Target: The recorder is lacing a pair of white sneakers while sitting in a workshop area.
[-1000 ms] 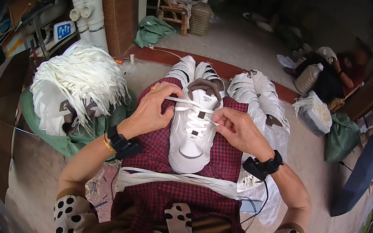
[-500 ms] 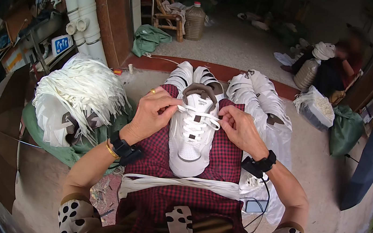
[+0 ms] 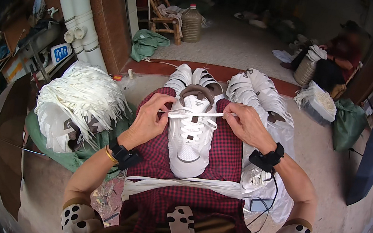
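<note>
A white sneaker with a dark grey collar rests on my lap, its toe toward me. Its white shoelace crosses the top of the tongue, with a small loop on each side. At the sneaker's left side my left hand is closed, pinching a lace end between thumb and fingers. On the other side, my right hand pinches the lace, which runs straight from the sneaker to its fingertips. Under the sneaker lies a red-and-black checked apron, and a bundle of white laces stretches across my lap.
White laces are heaped on a green sack at left. Rows of white shoes stand ahead, some on plastic at right. Beyond the red sill, a seated person handles white shoes. A dark folded umbrella stands far right.
My right hand has moved right, drawing the lace out straight. My left hand has shifted a little left and lower. The seated person's hands have lowered with the white shoes.
</note>
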{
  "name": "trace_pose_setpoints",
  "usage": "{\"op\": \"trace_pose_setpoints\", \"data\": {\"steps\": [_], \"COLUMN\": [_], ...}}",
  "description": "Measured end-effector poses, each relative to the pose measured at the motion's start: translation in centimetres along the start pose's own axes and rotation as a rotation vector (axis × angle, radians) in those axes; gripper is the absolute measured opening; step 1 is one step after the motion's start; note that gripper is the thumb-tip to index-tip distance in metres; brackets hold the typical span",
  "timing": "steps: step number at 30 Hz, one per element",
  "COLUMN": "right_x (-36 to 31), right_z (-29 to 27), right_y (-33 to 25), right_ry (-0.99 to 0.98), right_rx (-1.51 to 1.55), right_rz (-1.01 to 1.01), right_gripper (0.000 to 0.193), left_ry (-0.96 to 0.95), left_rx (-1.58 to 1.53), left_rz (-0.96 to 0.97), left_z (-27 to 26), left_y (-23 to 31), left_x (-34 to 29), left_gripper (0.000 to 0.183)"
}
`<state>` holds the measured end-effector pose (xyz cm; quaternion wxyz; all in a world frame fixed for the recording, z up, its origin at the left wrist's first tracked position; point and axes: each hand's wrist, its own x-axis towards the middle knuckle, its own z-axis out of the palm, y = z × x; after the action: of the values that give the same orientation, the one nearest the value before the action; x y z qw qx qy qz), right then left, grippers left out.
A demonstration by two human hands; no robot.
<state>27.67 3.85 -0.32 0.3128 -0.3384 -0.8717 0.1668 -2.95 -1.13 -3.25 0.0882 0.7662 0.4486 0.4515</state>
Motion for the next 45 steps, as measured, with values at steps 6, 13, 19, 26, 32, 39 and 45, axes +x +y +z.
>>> {"op": "trace_pose_setpoints", "data": {"steps": [6, 13, 19, 26, 32, 39, 45], "right_x": [0.0, -1.4, -3.6, -6.4, -6.2, -0.7, 0.2], "right_z": [-0.4, -1.2, -7.6, -11.4, -6.6, 3.8, 5.4], "right_y": [1.9, 4.7, 7.2, 6.8, 2.7, 1.7, 2.3], "right_ry": [-0.017, -0.054, 0.027, 0.133, 0.802, 0.301, 0.206], "right_rx": [-0.198, -0.44, -0.529, -0.844, -0.305, 0.592, 0.695], "right_rz": [-0.294, -0.35, -0.185, -0.108, -0.03, 0.066, 0.168], "right_gripper": [0.012, 0.013, 0.014, 0.012, 0.016, 0.008, 0.006], "left_ry": [-0.05, 0.087, 0.198, 0.352, 0.432, 0.175, 0.025], "left_rx": [0.223, 0.655, 0.691, 0.739, 0.395, -0.002, -0.515], "left_rz": [0.277, 0.379, 0.281, 0.254, 0.071, -0.026, -0.306], "left_z": [-1.5, -6.8, -11.0, -12.0, -7.6, -0.6, 2.3], "left_y": [-3.0, -6.8, -9.0, -8.7, -5.4, -1.7, -1.9], "left_x": [0.5, 0.4, -1.0, -1.5, 0.2, 3.7, 2.7], "left_gripper": [0.027, 0.03, 0.031, 0.027, 0.021, 0.015, 0.016]}}
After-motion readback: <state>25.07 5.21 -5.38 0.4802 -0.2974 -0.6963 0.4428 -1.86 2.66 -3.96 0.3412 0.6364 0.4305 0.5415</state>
